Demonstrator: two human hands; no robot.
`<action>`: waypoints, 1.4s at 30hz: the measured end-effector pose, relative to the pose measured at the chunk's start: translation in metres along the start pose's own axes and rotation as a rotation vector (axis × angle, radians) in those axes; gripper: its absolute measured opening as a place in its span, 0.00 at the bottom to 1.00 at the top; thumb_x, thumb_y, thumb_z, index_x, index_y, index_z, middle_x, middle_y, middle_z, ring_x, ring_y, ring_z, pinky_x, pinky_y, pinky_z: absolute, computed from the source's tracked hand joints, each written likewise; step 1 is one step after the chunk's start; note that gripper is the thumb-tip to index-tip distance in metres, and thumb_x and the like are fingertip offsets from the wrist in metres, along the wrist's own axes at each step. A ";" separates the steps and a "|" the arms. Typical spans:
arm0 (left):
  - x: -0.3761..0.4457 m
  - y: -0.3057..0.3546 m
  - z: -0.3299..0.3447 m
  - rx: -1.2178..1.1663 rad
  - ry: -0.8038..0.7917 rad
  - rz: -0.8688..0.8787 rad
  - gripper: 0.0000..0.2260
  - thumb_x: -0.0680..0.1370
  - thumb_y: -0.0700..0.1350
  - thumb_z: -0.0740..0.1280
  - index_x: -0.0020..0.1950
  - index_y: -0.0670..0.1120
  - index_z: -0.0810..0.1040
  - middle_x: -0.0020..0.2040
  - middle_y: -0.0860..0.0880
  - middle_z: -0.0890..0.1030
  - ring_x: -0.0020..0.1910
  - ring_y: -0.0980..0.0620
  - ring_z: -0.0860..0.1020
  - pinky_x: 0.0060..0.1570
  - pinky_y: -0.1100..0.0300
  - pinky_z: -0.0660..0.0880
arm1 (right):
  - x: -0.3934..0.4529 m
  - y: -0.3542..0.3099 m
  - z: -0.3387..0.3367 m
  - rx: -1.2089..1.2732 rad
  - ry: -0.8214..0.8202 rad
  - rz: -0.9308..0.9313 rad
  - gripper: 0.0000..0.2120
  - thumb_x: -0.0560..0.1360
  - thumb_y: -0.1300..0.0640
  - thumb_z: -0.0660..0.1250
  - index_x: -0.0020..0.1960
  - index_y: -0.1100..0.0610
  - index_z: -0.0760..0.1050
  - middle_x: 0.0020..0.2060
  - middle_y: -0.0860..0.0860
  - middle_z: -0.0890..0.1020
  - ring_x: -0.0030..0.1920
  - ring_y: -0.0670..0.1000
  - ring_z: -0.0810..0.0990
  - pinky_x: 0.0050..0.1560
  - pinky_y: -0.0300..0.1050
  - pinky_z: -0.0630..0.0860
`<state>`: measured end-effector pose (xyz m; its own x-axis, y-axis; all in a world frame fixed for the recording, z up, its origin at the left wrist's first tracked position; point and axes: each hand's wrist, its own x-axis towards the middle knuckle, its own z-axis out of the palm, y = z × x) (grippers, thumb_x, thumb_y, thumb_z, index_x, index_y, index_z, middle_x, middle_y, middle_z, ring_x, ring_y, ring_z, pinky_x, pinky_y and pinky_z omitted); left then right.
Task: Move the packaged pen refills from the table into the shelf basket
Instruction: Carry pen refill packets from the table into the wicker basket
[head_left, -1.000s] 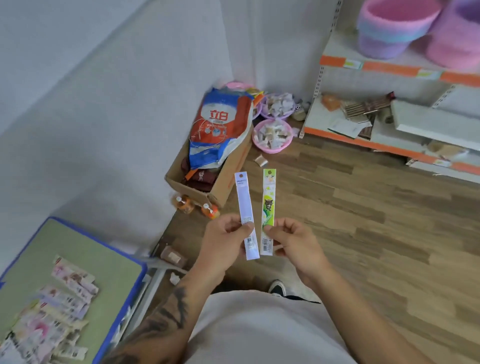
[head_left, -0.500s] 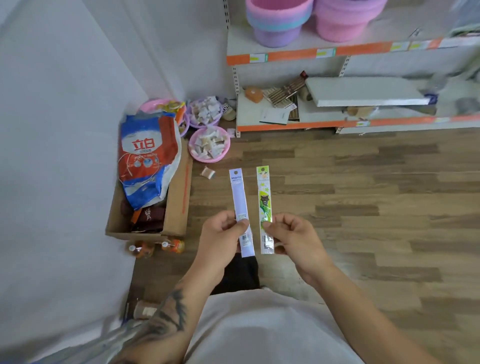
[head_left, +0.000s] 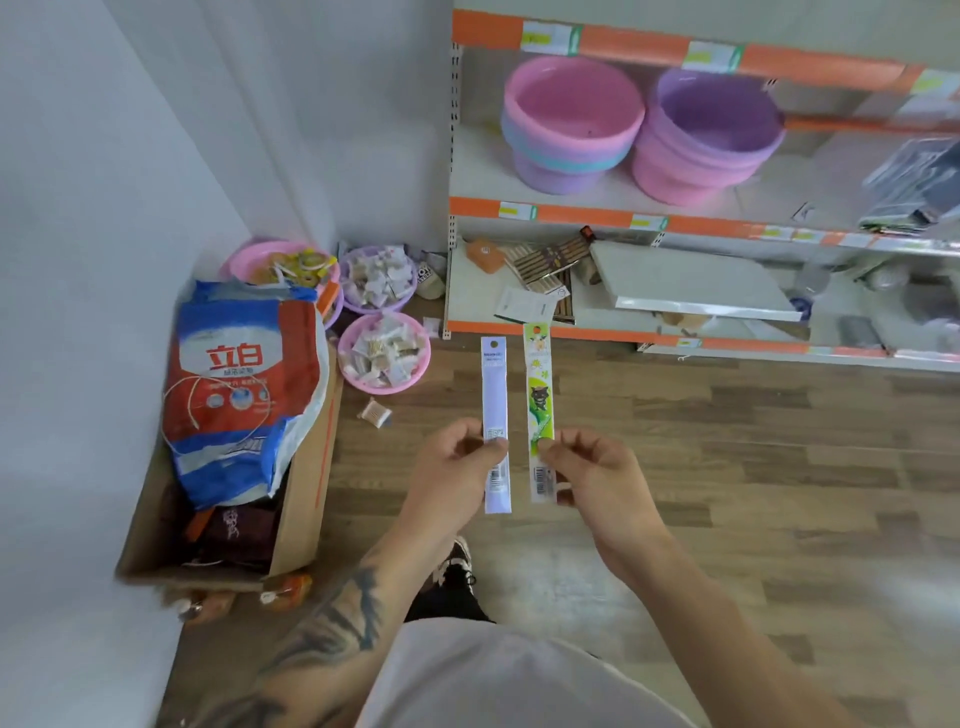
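My left hand (head_left: 453, 478) pinches a pale lilac refill pack (head_left: 495, 400) upright by its lower part. Beside it, my right hand (head_left: 592, 475) pinches a green refill pack with a cartoon cat (head_left: 539, 395), also upright. The two packs stand side by side, a small gap apart, in front of the shelf unit. On the middle shelf (head_left: 597, 210) stand a stack of pink and purple basins (head_left: 571, 122) and a second pink and purple stack (head_left: 711, 137) to its right. The table is out of view.
A cardboard box (head_left: 301, 499) with a red, white and blue detergent bag (head_left: 236, 384) lies at the left by the wall. Small pink bowls of wrapped sweets (head_left: 384, 353) sit on the wooden floor. The bottom shelf (head_left: 691, 280) holds a loose board and small packets.
The view has swung right and up from the green table toward the shelf unit, which is now closer. Both hands keep the same hold on the two packs.
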<state>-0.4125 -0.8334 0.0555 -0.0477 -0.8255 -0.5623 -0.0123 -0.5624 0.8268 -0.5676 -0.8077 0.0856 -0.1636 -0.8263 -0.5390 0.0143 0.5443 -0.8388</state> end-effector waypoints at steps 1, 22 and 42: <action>0.010 0.007 -0.002 -0.012 -0.003 0.000 0.02 0.75 0.47 0.73 0.43 0.50 0.83 0.42 0.44 0.82 0.42 0.45 0.80 0.44 0.49 0.75 | 0.007 -0.006 0.004 0.007 0.005 -0.002 0.09 0.81 0.62 0.68 0.43 0.55 0.83 0.40 0.53 0.86 0.38 0.49 0.81 0.39 0.40 0.78; 0.167 0.139 0.020 -0.251 0.126 0.021 0.04 0.83 0.37 0.62 0.53 0.43 0.76 0.36 0.45 0.80 0.35 0.42 0.79 0.47 0.33 0.81 | 0.187 -0.135 0.012 0.031 -0.087 -0.124 0.09 0.82 0.61 0.67 0.45 0.56 0.84 0.45 0.64 0.86 0.41 0.59 0.83 0.44 0.48 0.80; 0.267 0.398 0.142 -0.456 0.055 0.653 0.14 0.73 0.56 0.73 0.50 0.47 0.86 0.44 0.38 0.83 0.39 0.37 0.81 0.39 0.48 0.80 | 0.319 -0.398 -0.062 0.205 -0.223 -0.729 0.01 0.81 0.61 0.69 0.51 0.58 0.80 0.40 0.60 0.83 0.31 0.59 0.78 0.27 0.49 0.75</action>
<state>-0.5720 -1.2712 0.2365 0.1453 -0.9891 0.0233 0.4113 0.0818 0.9078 -0.6867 -1.2789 0.2529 -0.0004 -0.9859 0.1675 0.1647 -0.1652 -0.9724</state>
